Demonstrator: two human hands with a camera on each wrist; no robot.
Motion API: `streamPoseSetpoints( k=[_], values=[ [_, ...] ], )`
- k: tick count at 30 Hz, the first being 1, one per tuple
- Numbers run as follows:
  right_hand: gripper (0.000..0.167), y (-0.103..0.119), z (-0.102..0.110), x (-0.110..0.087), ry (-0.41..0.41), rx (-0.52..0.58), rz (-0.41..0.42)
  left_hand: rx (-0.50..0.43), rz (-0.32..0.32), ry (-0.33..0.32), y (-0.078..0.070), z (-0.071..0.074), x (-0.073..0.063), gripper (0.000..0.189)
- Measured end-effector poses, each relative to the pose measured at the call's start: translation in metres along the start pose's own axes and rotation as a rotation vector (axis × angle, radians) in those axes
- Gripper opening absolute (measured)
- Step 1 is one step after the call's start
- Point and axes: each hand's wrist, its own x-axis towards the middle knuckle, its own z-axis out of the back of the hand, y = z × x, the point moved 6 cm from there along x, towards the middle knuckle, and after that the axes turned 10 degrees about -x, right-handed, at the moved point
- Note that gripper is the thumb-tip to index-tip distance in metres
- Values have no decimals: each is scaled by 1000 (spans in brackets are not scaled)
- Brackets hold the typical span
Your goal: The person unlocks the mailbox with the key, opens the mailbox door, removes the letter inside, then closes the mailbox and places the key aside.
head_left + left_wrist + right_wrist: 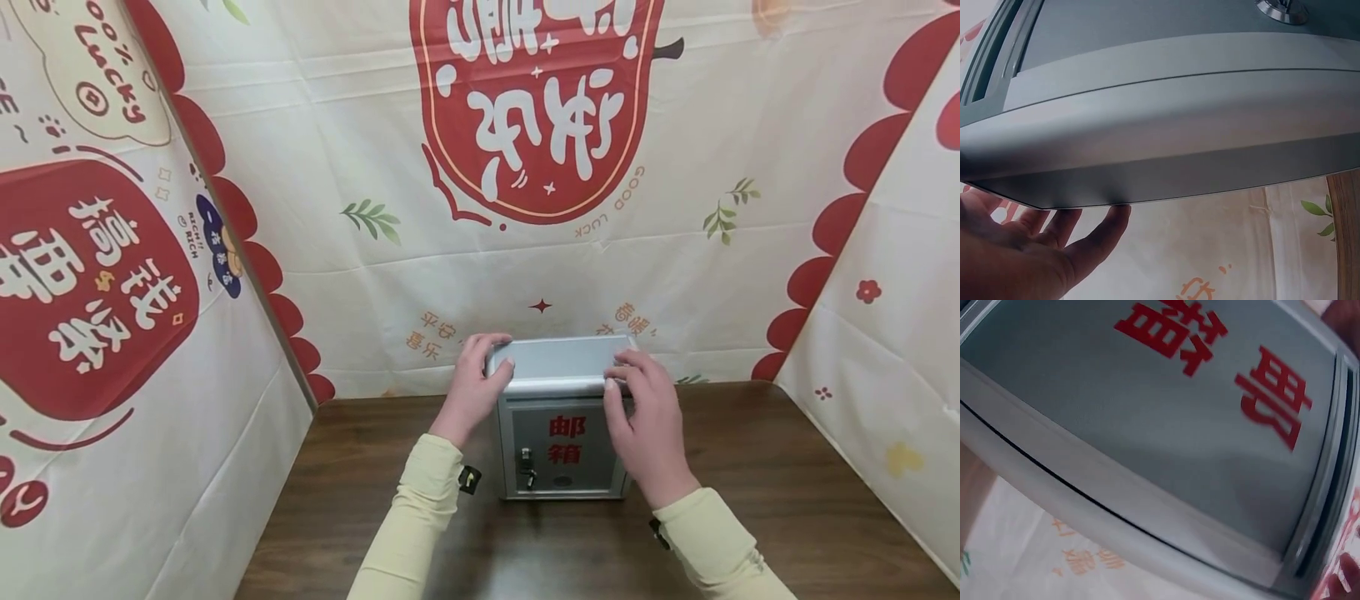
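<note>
A silver-grey metal mailbox with red characters on its front stands upright on the wooden table. Its lock and a key show low on the front's left side. My left hand holds the top left corner, thumb toward the front edge and fingers farther back; the left wrist view shows its fingers against the box's side. At the top right corner my right hand grips with bent fingers over the top and the thumb by the front. In the right wrist view only fingertips of it appear.
Behind the mailbox hangs a white printed cloth with red patterns. More cloth walls, left and right, enclose the brown table on both sides.
</note>
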Motion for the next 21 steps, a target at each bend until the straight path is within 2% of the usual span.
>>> streamPoseSetpoints(
  k=[3, 5, 7, 9, 12, 14, 17, 21],
  values=[
    [29, 21, 4, -8, -114, -1, 129, 1, 9, -1, 2, 0, -1, 34],
    [26, 35, 0, -17, -124, -16, 208, -1, 11, -2, 1, 0, 0, 35],
    [22, 46, -11, -28, -37, -50, 240, -1, 12, -4, 1, 0, 0, 35],
    [20, 51, -29, -41, 141, -102, 215, 1, 14, -6, 0, 1, 0, 36],
    [27, 48, -58, -61, 429, -180, 92, 3, 14, -5, 0, 1, -1, 36],
    [33, 44, -73, -72, 568, -209, 13, 3, 11, -4, 0, 1, 0, 36],
    [39, 41, -86, -84, 657, -220, -43, 5, 8, -5, 1, 0, 0, 35],
    [42, 40, -95, -90, 693, -229, -62, 0, 11, -8, 1, 1, 0, 35]
  ],
)
